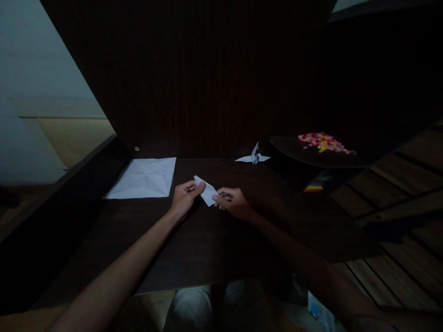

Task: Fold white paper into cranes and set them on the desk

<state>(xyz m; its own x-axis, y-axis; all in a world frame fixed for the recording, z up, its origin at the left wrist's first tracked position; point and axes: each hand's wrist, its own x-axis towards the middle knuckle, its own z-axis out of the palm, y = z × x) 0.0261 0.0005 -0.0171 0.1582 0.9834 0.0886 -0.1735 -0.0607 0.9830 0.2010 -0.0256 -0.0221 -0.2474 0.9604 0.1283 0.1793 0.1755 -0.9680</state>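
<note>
Between my two hands is a small piece of folded white paper (206,191), held just above the dark desk. My left hand (185,196) pinches its left edge, thumb on top. On the lower right side, my right hand (232,202) grips the paper between thumb and fingers. A finished paper crane (255,157) stands at the back of the desk, beyond my right hand. To the left lies a stack of creased white paper sheets (143,179). Fingers under the folded paper are partly hidden.
A tall dark wooden panel (207,83) rises behind the desk surface (194,249). Small pink, red and yellow pieces (325,142) are heaped on a raised corner shelf (294,152) at right. A low dark side board (62,193) borders the left.
</note>
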